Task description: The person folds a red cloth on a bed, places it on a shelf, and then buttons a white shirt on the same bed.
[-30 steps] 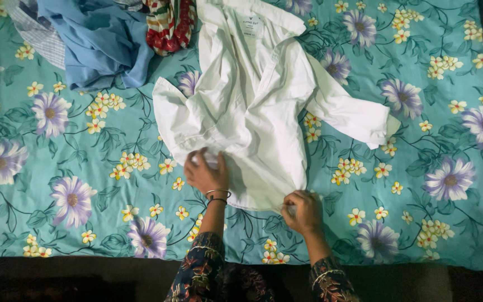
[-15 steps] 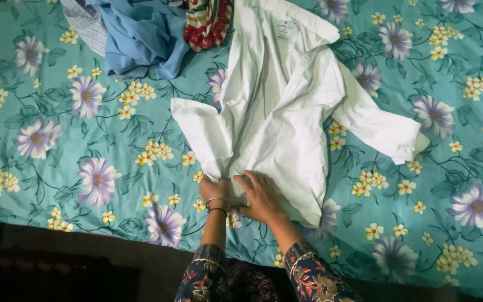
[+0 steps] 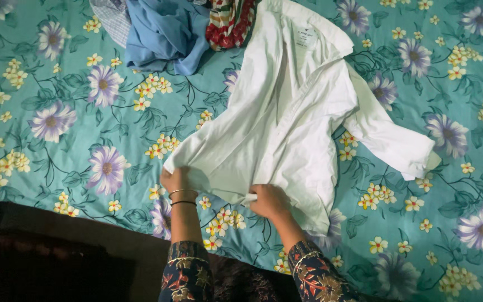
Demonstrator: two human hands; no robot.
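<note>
A white collared shirt (image 3: 286,117) lies spread on a teal flowered bedsheet (image 3: 74,140), collar toward the far edge, one sleeve stretched out to the right. My left hand (image 3: 175,180), with bangles on the wrist, grips the shirt's lower left corner. My right hand (image 3: 269,200) pinches the bottom hem near the middle. The fabric between the two hands is pulled out to the left, and both hands rest low on the sheet near the bed's front edge.
A blue garment (image 3: 166,33), a checked cloth (image 3: 110,17) and a red, green and white striped cloth (image 3: 227,22) lie bunched at the far edge. The dark floor (image 3: 46,257) shows past the bed's front edge at lower left.
My left hand has drawn the shirt's lower left part out to the left, unfolding it. My right hand moved from the right hem to the middle hem. The view shifted.
</note>
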